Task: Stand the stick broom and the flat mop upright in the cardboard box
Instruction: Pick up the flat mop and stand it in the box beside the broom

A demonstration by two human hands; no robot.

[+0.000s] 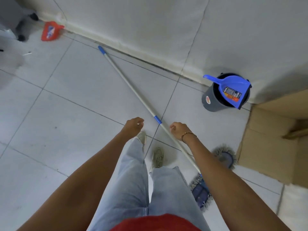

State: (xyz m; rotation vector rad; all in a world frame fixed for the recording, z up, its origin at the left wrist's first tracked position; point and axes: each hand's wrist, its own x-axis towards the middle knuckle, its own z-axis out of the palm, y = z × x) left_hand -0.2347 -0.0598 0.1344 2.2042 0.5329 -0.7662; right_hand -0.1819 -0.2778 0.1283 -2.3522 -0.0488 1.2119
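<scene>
Two bare forearms reach up from the frame's bottom, left hand [134, 125] and right hand [179, 130] loosely curled and empty, the right nearer the silver-handled blue flat mop [133, 90] lying diagonally from upper left to lower right, beside the brown cardboard box [273, 147].

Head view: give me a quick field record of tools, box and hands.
flat mop: lying on the tile floor, pole diagonal, head by the person's feet
stick broom: red head on the floor by the wall, far left, blurred
cardboard box: right edge, nothing visibly standing in it
left hand: empty, above the floor
right hand: empty, over the mop pole
dustpan: blue, in grey bucket
</scene>
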